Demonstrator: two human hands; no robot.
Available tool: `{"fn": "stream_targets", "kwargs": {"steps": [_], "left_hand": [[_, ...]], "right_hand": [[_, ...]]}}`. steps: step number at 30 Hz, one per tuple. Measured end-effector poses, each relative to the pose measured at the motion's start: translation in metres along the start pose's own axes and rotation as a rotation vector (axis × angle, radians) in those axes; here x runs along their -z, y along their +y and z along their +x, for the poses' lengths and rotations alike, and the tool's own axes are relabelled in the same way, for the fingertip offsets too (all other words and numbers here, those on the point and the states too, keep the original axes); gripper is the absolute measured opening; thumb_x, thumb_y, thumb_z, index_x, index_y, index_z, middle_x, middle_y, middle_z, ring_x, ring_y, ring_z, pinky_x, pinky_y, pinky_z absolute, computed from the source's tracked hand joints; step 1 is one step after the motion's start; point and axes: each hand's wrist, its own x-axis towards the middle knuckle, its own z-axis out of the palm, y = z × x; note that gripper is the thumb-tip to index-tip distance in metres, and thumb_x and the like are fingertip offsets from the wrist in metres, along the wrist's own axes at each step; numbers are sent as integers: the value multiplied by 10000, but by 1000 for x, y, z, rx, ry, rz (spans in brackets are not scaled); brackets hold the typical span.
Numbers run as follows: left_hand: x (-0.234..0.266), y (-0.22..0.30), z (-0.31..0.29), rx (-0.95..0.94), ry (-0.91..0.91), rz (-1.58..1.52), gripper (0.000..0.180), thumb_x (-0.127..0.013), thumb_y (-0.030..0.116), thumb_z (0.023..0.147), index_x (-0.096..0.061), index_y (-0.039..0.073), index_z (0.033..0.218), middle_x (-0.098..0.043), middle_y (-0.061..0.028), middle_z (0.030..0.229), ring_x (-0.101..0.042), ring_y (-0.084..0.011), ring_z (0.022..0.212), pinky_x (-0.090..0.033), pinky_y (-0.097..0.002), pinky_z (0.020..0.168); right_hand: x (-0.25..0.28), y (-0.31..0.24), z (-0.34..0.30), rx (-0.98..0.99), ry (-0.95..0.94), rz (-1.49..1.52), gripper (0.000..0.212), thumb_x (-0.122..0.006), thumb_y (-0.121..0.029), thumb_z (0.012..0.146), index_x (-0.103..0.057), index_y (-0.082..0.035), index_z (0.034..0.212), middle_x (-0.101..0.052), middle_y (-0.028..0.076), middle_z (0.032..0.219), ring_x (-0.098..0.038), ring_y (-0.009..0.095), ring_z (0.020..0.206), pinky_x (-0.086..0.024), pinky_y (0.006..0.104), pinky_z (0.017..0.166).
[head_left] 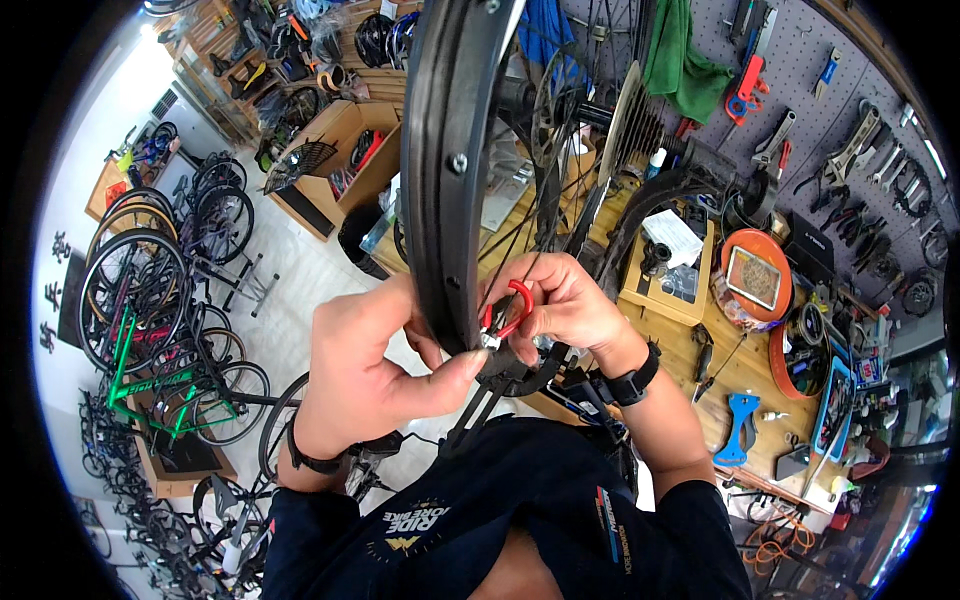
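A bicycle wheel's black rim (pixel 440 170) stands upright before me, running down between my hands. My left hand (pixel 362 365) is closed about the rim's lower part, fingers curled on its left side. Its thumb tip presses by a small silver piece (pixel 490 341) at the rim's inner edge. In my right hand (pixel 567 300), thumb and fingers pinch a red spoke wrench (pixel 525 296) next to that piece, among the thin black spokes (pixel 513 247). The exact fit of wrench to spoke is partly hidden by my fingers. Higher up, a cassette (pixel 632 130) sits on the wheel's right.
A wooden workbench (pixel 655 345) on the right carries orange bowls (pixel 752 275), a cardboard box (pixel 668 285) and a blue tool (pixel 738 430). Hand tools hang on the grey pegboard (pixel 800 90), beside a green cloth (pixel 683 65). Several bicycles (pixel 150 375) stand at left.
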Motion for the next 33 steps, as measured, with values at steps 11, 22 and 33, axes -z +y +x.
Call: {"fn": "stream_targets", "kwargs": {"steps": [11,22,33], "left_hand": [[-18,-22,-15,-36,-21,32,295,-820,91,684,-660,58,930,-677,-20,736,-644,-119,565,-491,-240,535],[-51,-50,-43,-17,21,125,260,-804,121,680,-684,36,895,-694,-78,763,-696,-241,668,-522,-320,595],[-27,-23,-21,-11,-18,72,256,-793,74,697,-647,43,905,-662,-47,717,-654,-157,565,-494,-253,533]], "right_hand": [[-22,0,-14,-107,412,-406,224,-788,-117,828,-644,8,946,-673,29,769,-594,68,622,-474,218,563],[-14,12,-19,-373,527,-554,207,-727,-60,864,-630,47,1013,-659,20,858,-571,54,733,-477,224,647],[9,8,-15,-159,206,-266,150,-722,-3,815,-656,69,928,-673,115,884,-623,115,620,-479,243,514]]}}
